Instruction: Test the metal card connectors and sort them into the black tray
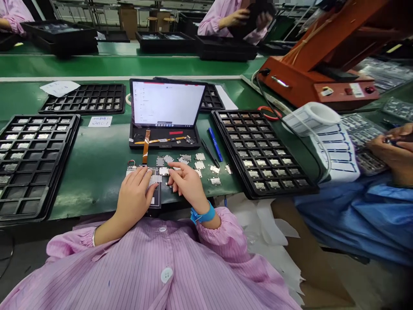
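Module (164,171) by right hand's (189,183) half-curled fingers, grip unclear, seems light, stiff, best edge-held; left hand (134,189) lies flat, unclenched, on circuit board (156,199).

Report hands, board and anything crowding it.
Left hand resting on board. Right hand at small metal plate, grip unclear. Ribbon cable runs from board toward screen. Loose metal pieces to board's right.

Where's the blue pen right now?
In the head view, the blue pen lies on the green table, to the right of the lit screen, between a thin black tool and the large black tray.
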Demonstrator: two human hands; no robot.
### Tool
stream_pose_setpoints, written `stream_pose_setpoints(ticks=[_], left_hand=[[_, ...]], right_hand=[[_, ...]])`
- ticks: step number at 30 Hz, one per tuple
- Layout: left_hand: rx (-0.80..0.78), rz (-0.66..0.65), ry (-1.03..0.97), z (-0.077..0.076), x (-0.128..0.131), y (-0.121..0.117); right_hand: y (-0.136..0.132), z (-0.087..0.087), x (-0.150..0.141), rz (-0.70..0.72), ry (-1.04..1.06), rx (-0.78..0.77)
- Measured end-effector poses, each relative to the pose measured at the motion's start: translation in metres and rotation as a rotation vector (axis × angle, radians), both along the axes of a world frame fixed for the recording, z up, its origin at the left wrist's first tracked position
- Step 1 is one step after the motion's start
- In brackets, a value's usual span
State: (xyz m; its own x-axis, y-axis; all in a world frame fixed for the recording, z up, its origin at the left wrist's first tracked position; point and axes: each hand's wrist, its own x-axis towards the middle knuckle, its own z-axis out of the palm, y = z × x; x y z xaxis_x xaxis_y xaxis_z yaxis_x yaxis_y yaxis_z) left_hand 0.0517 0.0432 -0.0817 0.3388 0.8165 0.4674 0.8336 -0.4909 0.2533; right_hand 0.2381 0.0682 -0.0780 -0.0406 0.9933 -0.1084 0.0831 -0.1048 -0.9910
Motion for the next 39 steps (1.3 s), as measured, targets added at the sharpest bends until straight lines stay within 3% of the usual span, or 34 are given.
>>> stream_pose_setpoints(ticks=[5,11,19,39], left_hand=[[-0.008,0.001,-0.012,0.001,0.001,0.000],[0.004,0.005,-0.013,0.002,0.001,-0.002],[-0.007,0.004,-0.023,0.003,0.002,-0.002],[-0.018,0.006,-0.028,0.001,0.002,-0.002]], right_hand=[[-0.009,0.010,0.001,0.003,0.083,-0.006],[-0.015,0.029,0.009,0.302,0.450,-0.328],[-0.009,0.015,0.015,0.367,0.558,-0.372],[-0.005,0.005,0.023,0.430,0.616,-0.416]])
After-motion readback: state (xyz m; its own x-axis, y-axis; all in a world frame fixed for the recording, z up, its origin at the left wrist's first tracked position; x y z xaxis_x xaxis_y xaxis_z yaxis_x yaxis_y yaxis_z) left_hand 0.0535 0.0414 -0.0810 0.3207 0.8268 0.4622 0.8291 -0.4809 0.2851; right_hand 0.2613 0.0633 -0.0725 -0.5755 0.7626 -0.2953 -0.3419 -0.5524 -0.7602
